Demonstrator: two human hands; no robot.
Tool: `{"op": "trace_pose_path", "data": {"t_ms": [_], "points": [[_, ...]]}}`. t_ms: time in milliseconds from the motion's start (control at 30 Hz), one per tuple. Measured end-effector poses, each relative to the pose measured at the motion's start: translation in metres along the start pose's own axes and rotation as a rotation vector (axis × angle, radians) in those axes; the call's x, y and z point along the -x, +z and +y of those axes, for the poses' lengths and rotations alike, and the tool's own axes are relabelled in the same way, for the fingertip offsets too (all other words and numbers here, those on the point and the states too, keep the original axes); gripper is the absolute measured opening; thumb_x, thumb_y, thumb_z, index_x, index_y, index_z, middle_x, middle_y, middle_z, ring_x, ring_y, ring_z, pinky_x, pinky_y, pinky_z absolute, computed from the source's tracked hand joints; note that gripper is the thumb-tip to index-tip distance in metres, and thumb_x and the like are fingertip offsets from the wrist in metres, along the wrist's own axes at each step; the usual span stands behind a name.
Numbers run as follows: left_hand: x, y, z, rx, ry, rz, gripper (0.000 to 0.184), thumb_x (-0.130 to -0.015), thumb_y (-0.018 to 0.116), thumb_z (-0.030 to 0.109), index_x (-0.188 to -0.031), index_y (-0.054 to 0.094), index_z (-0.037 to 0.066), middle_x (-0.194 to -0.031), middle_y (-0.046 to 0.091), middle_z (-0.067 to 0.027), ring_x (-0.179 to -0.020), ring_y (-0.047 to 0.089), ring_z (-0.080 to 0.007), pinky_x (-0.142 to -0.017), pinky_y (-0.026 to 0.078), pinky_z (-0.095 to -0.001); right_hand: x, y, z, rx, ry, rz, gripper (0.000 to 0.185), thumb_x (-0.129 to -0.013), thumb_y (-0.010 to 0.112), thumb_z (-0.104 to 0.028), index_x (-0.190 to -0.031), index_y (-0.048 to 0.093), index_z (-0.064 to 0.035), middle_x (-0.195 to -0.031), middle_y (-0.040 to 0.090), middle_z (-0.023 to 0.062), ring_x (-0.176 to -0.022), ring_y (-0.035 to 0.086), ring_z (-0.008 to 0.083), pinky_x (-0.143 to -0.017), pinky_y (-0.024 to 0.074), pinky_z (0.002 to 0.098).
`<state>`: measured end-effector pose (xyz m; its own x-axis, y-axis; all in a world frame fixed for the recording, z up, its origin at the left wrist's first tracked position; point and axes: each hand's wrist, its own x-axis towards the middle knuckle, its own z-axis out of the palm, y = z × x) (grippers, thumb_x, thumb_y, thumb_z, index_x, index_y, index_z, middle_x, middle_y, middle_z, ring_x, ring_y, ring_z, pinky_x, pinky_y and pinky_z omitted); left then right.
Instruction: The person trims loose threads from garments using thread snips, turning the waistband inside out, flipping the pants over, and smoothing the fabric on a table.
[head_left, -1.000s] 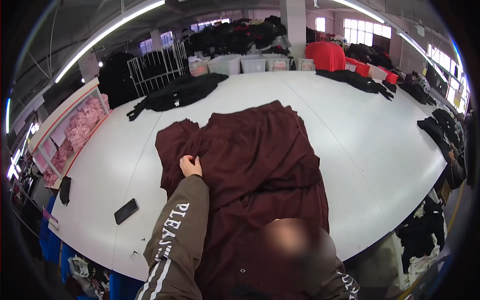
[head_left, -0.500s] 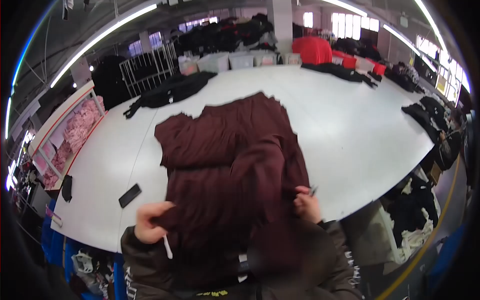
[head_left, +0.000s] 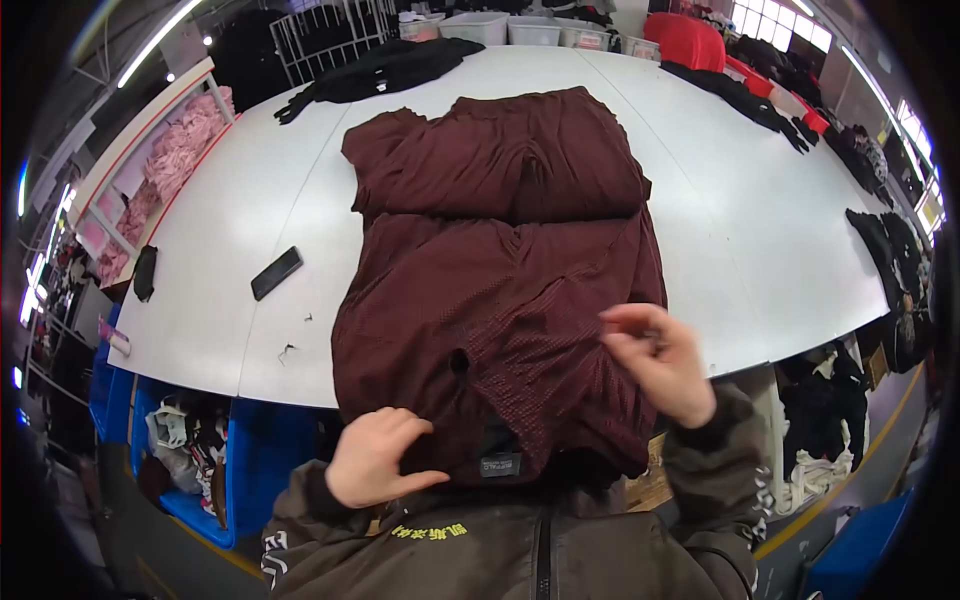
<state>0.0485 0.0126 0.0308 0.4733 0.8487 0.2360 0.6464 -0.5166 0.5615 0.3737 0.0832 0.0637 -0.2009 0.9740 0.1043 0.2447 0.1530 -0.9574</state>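
Observation:
A dark maroon knitted garment (head_left: 500, 300) lies spread on the table, its near edge hanging toward my body. At that edge shows a neck label (head_left: 501, 465), and a small dark opening sits in the cloth above it. Farther back, more maroon cloth (head_left: 520, 150) lies in a thick fold or layer. My left hand (head_left: 383, 458) rests at the garment's near left edge, thumb and fingers apart. Over the right side hovers my right hand (head_left: 660, 360), fingers curled in; something dark seems to be in them, too blurred to name.
A black phone (head_left: 276, 273) lies on the white table (head_left: 200, 300) at left. Black garments (head_left: 385, 78) lie along the far edge. Pink cloth (head_left: 185, 145) fills a rack at left. Below the table stand a blue bin (head_left: 265, 470) and a pale bin with clothes.
The view has tilted down. The garment now lies flatter, with its near edge and label showing. My left hand has loosened from its pinch on the cloth; my right hand has lifted off its side.

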Motion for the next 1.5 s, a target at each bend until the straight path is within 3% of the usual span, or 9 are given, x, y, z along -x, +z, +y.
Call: {"op": "trace_pose_path", "data": {"t_ms": [267, 467, 733, 933, 1067, 1167, 1267, 1400, 1500], "points": [[0.02, 0.0, -0.004, -0.262, -0.022, 0.073, 0.034, -0.052, 0.066, 0.004, -0.086, 0.06, 0.007, -0.089, 0.059, -0.0086, -0.072, 0.053, -0.0239, -0.065, 0.045, -0.0309, -0.06, 0.094, 0.058, 0.033, -0.294, -0.339, 0.037, -0.073, 0.074, -0.009, -0.106, 0.06, 0.0012, -0.1, 0.064, 0.0089, -0.083, 0.06, 0.0156, -0.076, 0.0476, 0.0259], [0.052, -0.026, -0.026, -0.137, -0.188, 0.223, 0.029, -0.053, 0.066, -0.001, -0.081, 0.062, 0.005, -0.089, 0.058, -0.0084, -0.072, 0.052, -0.0232, -0.064, 0.045, -0.0298, 0.067, -0.03, 0.079, -0.468, -0.413, 0.108, 0.039, -0.076, 0.068, -0.04, -0.064, 0.057, -0.0043, -0.065, 0.055, 0.0067, -0.054, 0.04, 0.0133, -0.053, 0.0333, 0.0243], [0.04, -0.025, -0.03, 0.264, -0.468, 0.032, 0.018, -0.065, 0.06, -0.007, -0.081, 0.063, 0.001, -0.089, 0.057, -0.0082, -0.073, 0.051, -0.0201, -0.066, 0.044, -0.0277, 0.142, 0.023, 0.053, -0.003, 0.324, 0.45, 0.039, -0.062, 0.058, 0.008, -0.1, 0.066, 0.002, -0.086, 0.063, 0.0078, -0.056, 0.047, 0.0085, -0.052, 0.0373, 0.0183], [0.026, -0.043, -0.058, 0.38, -0.196, 0.173, 0.014, -0.073, 0.055, -0.005, -0.083, 0.063, 0.001, -0.098, 0.057, -0.0099, -0.078, 0.051, -0.0197, -0.072, 0.044, -0.0281, 0.11, -0.009, 0.059, 0.242, 0.14, 0.338, 0.037, -0.066, 0.05, 0.012, -0.097, 0.067, 0.0033, -0.079, 0.065, 0.0086, -0.061, 0.053, 0.0093, -0.055, 0.0416, 0.0183], [-0.053, -0.037, -0.065, 1.005, -0.344, 0.561, 0.03, -0.098, 0.039, 0.018, -0.108, 0.058, -0.002, -0.114, 0.059, -0.0139, -0.1, 0.056, -0.0224, -0.089, 0.042, -0.0312, 0.032, -0.035, 0.062, -0.566, 0.342, 0.277, 0.013, -0.086, 0.055, -0.007, -0.089, 0.067, -0.0021, -0.084, 0.068, 0.0081, -0.068, 0.06, 0.0127, -0.063, 0.0476, 0.0211], [-0.106, -0.023, -0.115, 1.959, -0.085, 0.251, 0.033, -0.096, 0.048, 0.025, -0.117, 0.057, 0.002, -0.116, 0.062, -0.0108, -0.107, 0.058, -0.0242, -0.096, 0.043, -0.0359, -0.039, -0.031, 0.044, -0.935, 0.275, 0.375, 0.015, -0.089, 0.056, -0.015, -0.091, 0.066, -0.004, -0.08, 0.066, 0.0047, -0.062, 0.056, 0.0112, -0.059, 0.0441, 0.0201], [-0.126, -0.016, -0.116, 1.743, -0.172, 0.466, 0.026, -0.094, 0.051, 0.021, -0.113, 0.058, 0.004, -0.112, 0.063, -0.0102, -0.099, 0.061, -0.021, -0.09, 0.046, -0.0323, -0.081, -0.029, 0.054, -1.304, 0.224, 0.463, 0.018, -0.091, 0.057, -0.022, -0.093, 0.064, -0.0059, -0.075, 0.063, 0.0014, -0.057, 0.053, 0.0096, -0.054, 0.0406, 0.019], [-0.122, 0.033, -0.155, 1.618, -0.694, 0.336, 0.021, -0.093, 0.052, 0.018, -0.109, 0.058, 0.005, -0.108, 0.063, -0.0091, -0.091, 0.061, -0.019, -0.082, 0.048, -0.0287, -0.107, -0.04, 0.169, -0.757, 0.289, 0.578, 0.011, -0.089, 0.059, -0.02, -0.088, 0.062, -0.0089, -0.071, 0.058, 0.0021, -0.057, 0.05, 0.011, -0.056, 0.0407, 0.0201], [-0.113, 0.043, -0.153, 1.14, -0.541, 0.408, 0.021, -0.092, 0.053, 0.017, -0.108, 0.057, 0.004, -0.105, 0.063, -0.0084, -0.088, 0.06, -0.0181, -0.08, 0.047, -0.0273, -0.079, -0.05, 0.171, -0.269, 0.052, 0.757, 0.012, -0.087, 0.06, -0.016, -0.091, 0.061, -0.005, -0.074, 0.059, 0.003, -0.061, 0.052, 0.0123, -0.058, 0.0421, 0.021]]}}
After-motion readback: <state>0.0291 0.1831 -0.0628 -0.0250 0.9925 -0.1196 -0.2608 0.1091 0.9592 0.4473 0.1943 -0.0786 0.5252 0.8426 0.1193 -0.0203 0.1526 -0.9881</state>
